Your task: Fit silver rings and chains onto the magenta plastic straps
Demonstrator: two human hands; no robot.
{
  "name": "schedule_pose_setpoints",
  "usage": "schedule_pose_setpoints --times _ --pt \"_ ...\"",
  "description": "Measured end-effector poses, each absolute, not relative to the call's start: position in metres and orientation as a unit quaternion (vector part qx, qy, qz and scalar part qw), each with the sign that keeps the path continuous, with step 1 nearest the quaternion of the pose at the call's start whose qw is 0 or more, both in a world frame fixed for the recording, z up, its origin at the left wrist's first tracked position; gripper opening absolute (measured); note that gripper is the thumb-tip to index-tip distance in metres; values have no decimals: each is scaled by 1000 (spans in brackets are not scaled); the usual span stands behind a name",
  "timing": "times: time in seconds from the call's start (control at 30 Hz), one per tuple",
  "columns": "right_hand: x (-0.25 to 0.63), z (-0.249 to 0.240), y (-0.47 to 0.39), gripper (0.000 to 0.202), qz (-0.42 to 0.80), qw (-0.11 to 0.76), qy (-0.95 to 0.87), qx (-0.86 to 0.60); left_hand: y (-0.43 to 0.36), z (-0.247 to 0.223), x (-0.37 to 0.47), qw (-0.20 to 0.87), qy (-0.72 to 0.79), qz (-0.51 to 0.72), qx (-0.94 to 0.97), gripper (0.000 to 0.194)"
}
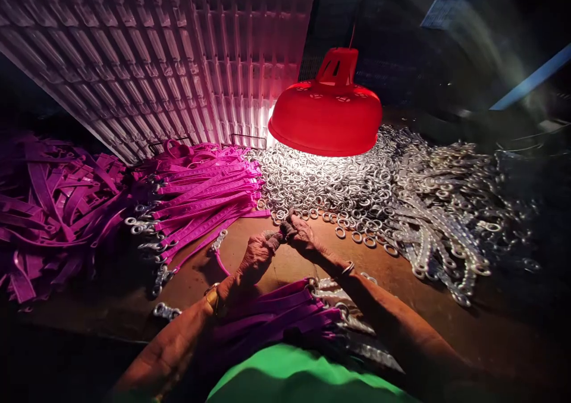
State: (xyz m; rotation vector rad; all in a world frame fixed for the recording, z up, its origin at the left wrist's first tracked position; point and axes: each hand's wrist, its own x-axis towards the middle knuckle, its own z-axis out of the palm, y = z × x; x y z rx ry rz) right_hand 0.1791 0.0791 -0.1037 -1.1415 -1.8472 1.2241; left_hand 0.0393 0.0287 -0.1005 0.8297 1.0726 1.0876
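Note:
My left hand (257, 255) and my right hand (301, 234) meet over the table, fingertips together and wrapped in grey finger covers. Both are closed, and whatever they pinch is hidden by the fingers. A magenta strap (221, 264) with a metal end piece (219, 240) curves beside my left hand and passes behind my left forearm. Just beyond my fingertips begins a large pile of metal rings (321, 183). Under my forearms, close to my body, lies a bundle of magenta straps (267, 314) with metal pieces at its right end.
A red lamp (328, 117) hangs low over the rings. More magenta straps (209, 183) lie left of them, with a darker strap heap (57, 206) farther left. Metal link strips (439, 236) are piled right. A ribbed panel (178, 52) stands behind the wooden table (289, 266).

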Motion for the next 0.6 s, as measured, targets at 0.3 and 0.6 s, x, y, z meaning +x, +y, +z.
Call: schedule_pose_setpoints --times 0.3,0.6 --pt "204 -49 52 28 405 181 -825 -349 27 -39 32 696 527 360 329 35" --pt "225 -54 -54 30 393 166 -834 -350 -39 -33 26 763 458 184 417 43"
